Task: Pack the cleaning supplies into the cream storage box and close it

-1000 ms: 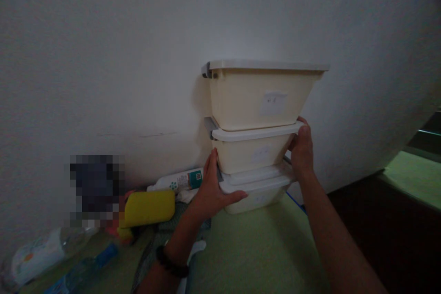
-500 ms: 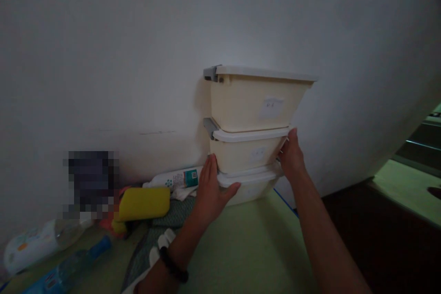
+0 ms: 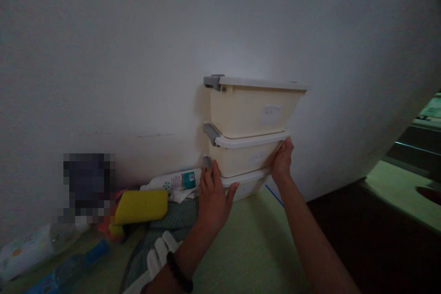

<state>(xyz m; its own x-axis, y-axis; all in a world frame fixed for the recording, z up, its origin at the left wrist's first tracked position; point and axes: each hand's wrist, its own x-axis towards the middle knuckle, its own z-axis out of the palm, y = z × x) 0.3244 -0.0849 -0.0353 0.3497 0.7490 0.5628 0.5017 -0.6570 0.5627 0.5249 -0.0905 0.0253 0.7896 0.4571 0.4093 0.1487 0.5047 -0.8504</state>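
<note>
Three cream storage boxes with pale lids stand stacked against the wall: the top box (image 3: 248, 112), the middle box (image 3: 241, 161) and the bottom box (image 3: 248, 189). Grey latches show at their left ends, and small paper labels on their fronts. My left hand (image 3: 215, 193) lies along the left end of the bottom box, near its latch, fingers stretched and thumb apart. At the right end of the middle box, my right hand (image 3: 283, 161) grips below the lid's edge; its fingers are partly hidden behind the box.
Left of the stack lie a white bottle (image 3: 175, 180), a yellow sponge-like block (image 3: 143, 206), a dark grey cloth (image 3: 177, 216) and white gloves (image 3: 160, 252). Two clear bottles lie at the lower left, one a blue-capped bottle (image 3: 76, 268). The green tabletop (image 3: 255, 248) has a blue edge.
The upper boxes have shifted slightly left, the right hand moving left and a little down with them. My left hand stays at the stack's left end. The view has shifted slightly.
</note>
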